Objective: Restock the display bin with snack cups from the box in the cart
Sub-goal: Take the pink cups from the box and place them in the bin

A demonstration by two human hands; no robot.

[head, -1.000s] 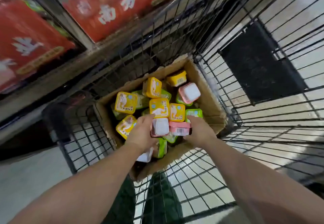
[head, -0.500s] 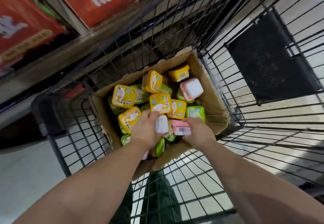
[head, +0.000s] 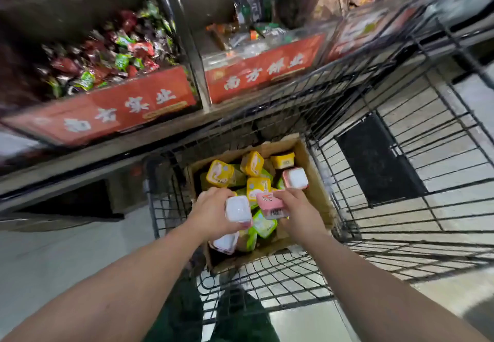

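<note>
Your left hand (head: 213,214) has its grip closed on a cup with its white bottom (head: 238,209) facing you. Your right hand (head: 295,213) has its grip closed on a pink cup (head: 271,204) with a barcode on its side. The two cups are just beside each other, above the box (head: 312,178).

The box is brown card and sits in the black wire cart (head: 374,208). In it lie more cups all in a jumble: yellow ones (head: 220,173) at the far end, green ones (head: 264,224) near your hands, and another pink one (head: 295,178) on the right.

Past the cart are the bins. The left bin (head: 112,111) has a red front and is full of small wrapped sweets (head: 112,47). The next bin (head: 264,71) also has a red front and holds only a few packs. The bins look blurry.
</note>
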